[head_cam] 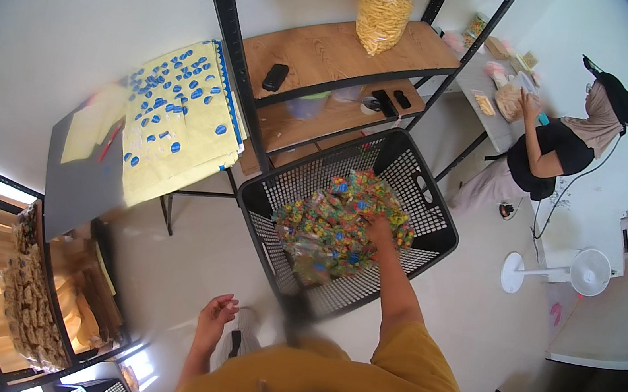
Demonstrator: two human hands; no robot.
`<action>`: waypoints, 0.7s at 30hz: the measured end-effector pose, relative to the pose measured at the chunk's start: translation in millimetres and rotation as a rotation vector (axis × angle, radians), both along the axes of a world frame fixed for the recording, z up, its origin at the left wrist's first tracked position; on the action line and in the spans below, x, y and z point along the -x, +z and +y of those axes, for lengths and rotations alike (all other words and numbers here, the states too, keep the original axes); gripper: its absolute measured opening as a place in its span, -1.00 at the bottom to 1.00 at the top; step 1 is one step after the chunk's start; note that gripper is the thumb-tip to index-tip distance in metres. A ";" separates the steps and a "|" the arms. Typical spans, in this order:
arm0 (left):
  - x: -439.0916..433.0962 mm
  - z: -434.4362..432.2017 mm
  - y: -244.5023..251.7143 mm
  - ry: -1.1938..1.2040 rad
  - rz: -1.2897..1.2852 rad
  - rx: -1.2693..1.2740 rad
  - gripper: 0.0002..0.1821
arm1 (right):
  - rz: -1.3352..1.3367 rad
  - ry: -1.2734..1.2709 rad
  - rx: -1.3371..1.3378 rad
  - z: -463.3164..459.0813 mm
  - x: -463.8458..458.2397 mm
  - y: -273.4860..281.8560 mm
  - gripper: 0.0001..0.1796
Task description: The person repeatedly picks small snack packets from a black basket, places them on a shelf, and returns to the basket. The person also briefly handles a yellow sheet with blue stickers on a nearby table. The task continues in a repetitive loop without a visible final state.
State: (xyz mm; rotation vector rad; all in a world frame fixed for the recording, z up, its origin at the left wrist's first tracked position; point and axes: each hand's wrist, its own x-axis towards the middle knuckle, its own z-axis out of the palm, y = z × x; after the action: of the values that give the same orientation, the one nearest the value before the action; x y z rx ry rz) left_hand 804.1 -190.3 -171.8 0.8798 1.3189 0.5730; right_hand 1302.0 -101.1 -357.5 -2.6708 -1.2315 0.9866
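A black plastic basket (423, 258) stands on the floor before me, partly filled with small clear bags of colourful sweets or snacks (317, 214), several bearing blue round stickers. My right hand (380, 229) reaches down among the bags at the right of the heap; its fingertips are hidden, so whether it grips a bag cannot be told. My left hand (218, 312) hangs outside the basket, to its lower left, fingers loosely curled and apart, holding nothing.
A table (71, 186) at left bears yellow sheets with blue round stickers (181, 111) and a red pen (112, 139). Behind the basket, a shelf (310, 51) holds a large bag of yellow snacks (382, 19). A co-worker (556, 140) stands at another table; a white fan (589, 272) is at right.
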 end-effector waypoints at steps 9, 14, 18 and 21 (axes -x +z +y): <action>13.6 -12.0 -5.9 0.035 0.103 0.093 -0.56 | -0.211 0.076 -0.038 37.6 -7.3 -55.1 -0.52; 16.3 -15.5 -12.9 0.072 0.116 0.128 -0.61 | -0.318 0.428 -0.197 69.3 1.1 -57.6 -0.66; 15.5 -17.6 -16.8 0.053 0.145 0.146 -0.61 | -0.350 0.464 -0.019 85.9 25.9 -56.0 -0.74; 16.8 -18.8 -17.7 0.054 0.145 0.157 -0.60 | -0.494 0.599 -0.036 98.5 37.1 -57.9 -0.78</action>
State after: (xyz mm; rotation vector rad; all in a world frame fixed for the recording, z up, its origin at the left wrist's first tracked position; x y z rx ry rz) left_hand 787.4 -209.2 -189.5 0.7696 1.5013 0.4472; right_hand 1264.9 -2.6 -415.4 -2.6457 -2.1982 0.3006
